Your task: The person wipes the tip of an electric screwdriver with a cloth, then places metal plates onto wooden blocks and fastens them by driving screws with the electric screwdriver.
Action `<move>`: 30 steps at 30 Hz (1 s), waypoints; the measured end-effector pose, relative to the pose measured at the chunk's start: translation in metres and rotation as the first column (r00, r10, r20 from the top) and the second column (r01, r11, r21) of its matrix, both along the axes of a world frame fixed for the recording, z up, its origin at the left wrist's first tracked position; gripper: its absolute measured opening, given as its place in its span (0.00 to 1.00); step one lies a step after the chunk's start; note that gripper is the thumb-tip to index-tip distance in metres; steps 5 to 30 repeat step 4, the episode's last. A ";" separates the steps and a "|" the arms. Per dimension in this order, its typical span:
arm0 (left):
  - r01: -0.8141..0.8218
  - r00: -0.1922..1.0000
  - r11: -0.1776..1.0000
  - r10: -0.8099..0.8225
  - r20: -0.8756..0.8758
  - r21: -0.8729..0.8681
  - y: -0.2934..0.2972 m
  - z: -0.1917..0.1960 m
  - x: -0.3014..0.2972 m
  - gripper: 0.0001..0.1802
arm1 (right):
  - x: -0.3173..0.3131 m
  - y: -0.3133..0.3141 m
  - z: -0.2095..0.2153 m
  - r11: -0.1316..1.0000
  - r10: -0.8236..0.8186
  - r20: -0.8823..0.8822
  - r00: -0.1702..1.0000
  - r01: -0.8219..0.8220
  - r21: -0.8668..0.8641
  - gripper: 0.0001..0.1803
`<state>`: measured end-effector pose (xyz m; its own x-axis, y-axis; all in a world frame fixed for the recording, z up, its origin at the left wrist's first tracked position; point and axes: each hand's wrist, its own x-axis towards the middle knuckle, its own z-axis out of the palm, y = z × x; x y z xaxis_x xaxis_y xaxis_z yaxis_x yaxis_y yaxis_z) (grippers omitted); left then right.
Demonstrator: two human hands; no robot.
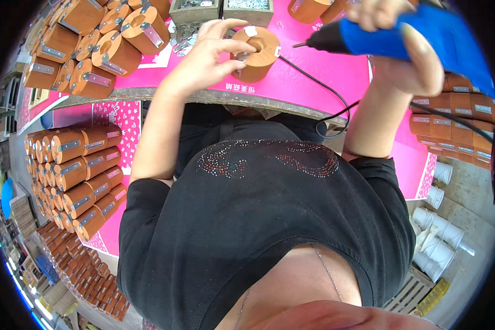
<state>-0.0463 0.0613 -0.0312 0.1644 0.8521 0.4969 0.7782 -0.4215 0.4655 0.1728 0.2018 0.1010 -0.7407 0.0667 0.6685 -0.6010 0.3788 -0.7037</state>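
Note:
On the pink-covered table stands a short wooden cylinder point(267, 47) with a hole in its top and small metal pieces at its rim. My left hand point(209, 60) grips its left side, the index finger bent over the hole and the thumb low at the side. My right hand point(404, 77) is wrapped round a blue electric screwdriver point(451, 41), held level above the table at the right. Its black nose point(325, 38) and thin bit point left toward the cylinder, apart from it. A black cable point(327, 88) loops between the cylinder and my right forearm.
Two open boxes point(251, 15) of small metal parts stand at the back, with loose metal plates point(186, 39) in front. Wooden cylinders with metal plates lie piled at far left point(113, 52), stacked at left point(71, 146) and at right point(456, 124). White rolls point(440, 228) lie lower right.

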 end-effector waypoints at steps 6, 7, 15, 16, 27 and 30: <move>-0.086 0.984 0.979 0.112 0.136 -0.187 -0.009 0.007 0.005 0.22 | 0.045 0.005 -0.005 0.979 -0.067 -0.112 0.991 0.043 -0.198 0.30; -0.086 0.984 0.979 0.112 0.136 -0.187 -0.009 0.007 0.005 0.22 | 0.045 0.005 -0.005 0.979 -0.067 -0.112 0.991 0.043 -0.198 0.30; -0.086 0.984 0.979 0.112 0.136 -0.187 -0.009 0.007 0.005 0.22 | 0.045 0.005 -0.005 0.979 -0.067 -0.112 0.991 0.043 -0.198 0.30; -0.086 0.984 0.979 0.112 0.136 -0.187 -0.009 0.007 0.005 0.22 | 0.045 0.005 -0.005 0.979 -0.067 -0.112 0.991 0.043 -0.198 0.30; -0.086 0.984 0.979 0.112 0.136 -0.187 -0.009 0.007 0.005 0.22 | 0.045 0.005 -0.005 0.979 -0.067 -0.112 0.991 0.043 -0.198 0.30; -0.086 0.984 0.979 0.112 0.136 -0.187 -0.009 0.007 0.005 0.22 | 0.045 0.005 -0.005 0.979 -0.067 -0.112 0.991 0.043 -0.198 0.30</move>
